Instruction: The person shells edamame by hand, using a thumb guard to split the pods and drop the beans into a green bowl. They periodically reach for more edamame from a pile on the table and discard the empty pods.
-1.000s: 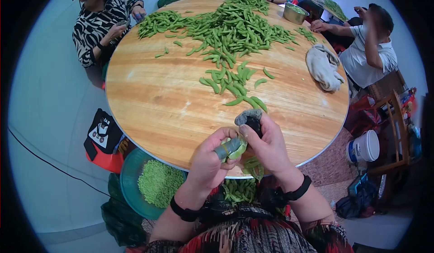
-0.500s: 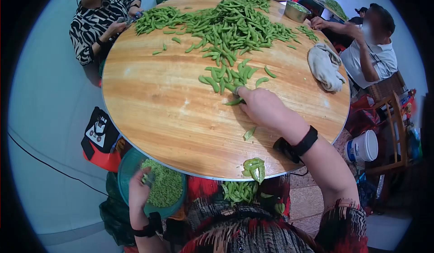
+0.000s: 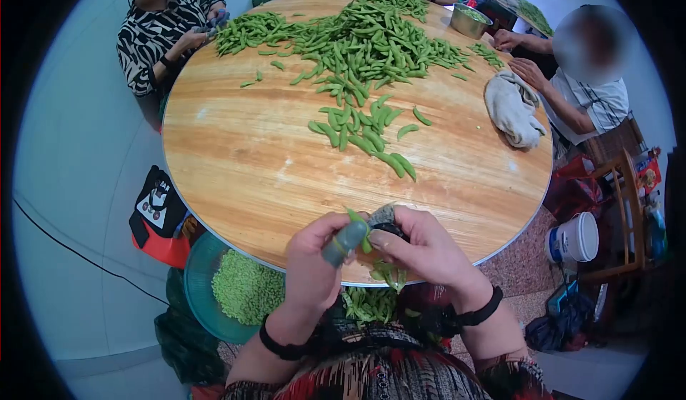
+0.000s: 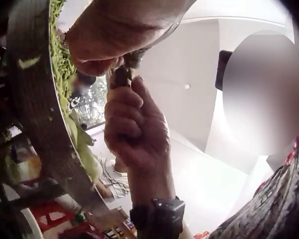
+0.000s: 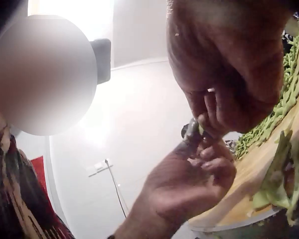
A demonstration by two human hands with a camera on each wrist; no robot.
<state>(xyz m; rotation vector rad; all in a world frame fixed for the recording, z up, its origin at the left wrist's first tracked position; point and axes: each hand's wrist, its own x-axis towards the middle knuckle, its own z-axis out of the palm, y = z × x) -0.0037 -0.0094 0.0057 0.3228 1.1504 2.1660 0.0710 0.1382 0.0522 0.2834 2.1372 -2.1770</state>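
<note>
- I've got both hands over the near edge of the table, meeting at one green pod.
- Left hand pinches it, thumb in a grey cover; right hand grips the pod's lower end.
- Down left of the table, I see a teal basin holding plenty of shelled beans.
- On the table's far right, a metal bowl has something green inside, too small to identify.
- Right of the table, a white bucket; I can't make out its contents.
- Across the table's far half, heaped pods.
</note>
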